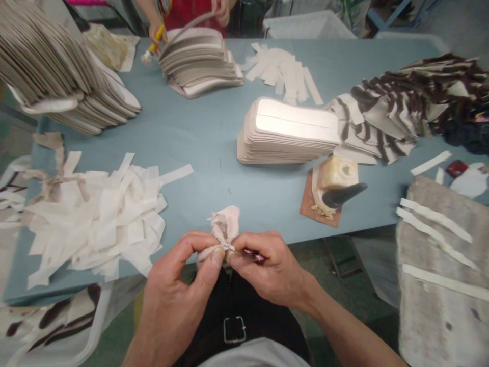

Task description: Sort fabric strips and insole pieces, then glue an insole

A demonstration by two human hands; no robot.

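Observation:
Low in the middle, at the table's near edge, a small crumpled pale pink scrap of fabric (226, 224) is pinched between both my hands. My left hand (187, 278) grips it with thumb and index finger, and a fold sticks out beside the thumb. My right hand (267, 265) is closed on its other side. A small dark red object (254, 256) shows between the right fingers; its kind is mostly hidden. To the left lies a loose heap of white strips (110, 214).
A neat stack of pale padded pieces (298, 117) stands ahead, beside a glue pot (338, 176) with a black handle. Dark-and-white pieces (412, 102) pile at right. A taller stack (57, 66) rises at left. Opposite, a person's hand (156, 30) holds a yellow-handled brush (155, 46).

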